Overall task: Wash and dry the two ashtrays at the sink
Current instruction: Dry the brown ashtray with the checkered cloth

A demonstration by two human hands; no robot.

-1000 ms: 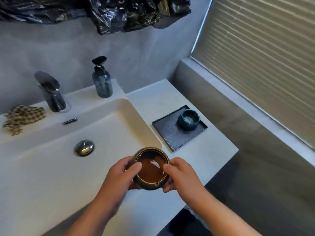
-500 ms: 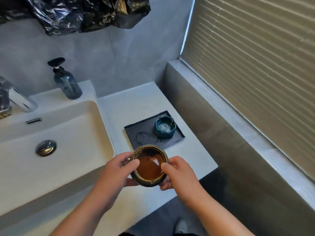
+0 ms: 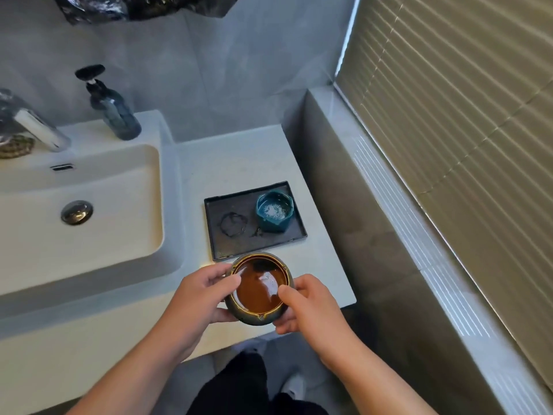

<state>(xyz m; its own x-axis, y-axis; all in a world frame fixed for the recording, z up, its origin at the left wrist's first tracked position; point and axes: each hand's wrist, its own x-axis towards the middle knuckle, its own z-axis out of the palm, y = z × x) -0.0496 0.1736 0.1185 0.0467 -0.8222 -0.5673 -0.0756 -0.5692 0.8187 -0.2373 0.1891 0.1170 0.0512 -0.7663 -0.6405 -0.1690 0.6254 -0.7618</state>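
While aloft, fingers [image 3: 223, 283] round brown ashtray [image 3: 259, 292].

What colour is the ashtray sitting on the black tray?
The ashtray is teal blue, best seen in the head view.

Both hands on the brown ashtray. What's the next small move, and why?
Probably ease the brown ashtray forward onto the tray, on its bare left half at the ring mark. The left hand and right hand hold it at the tray's near edge; its bowl looks glossy and clean; the teal ashtray fills the right half.
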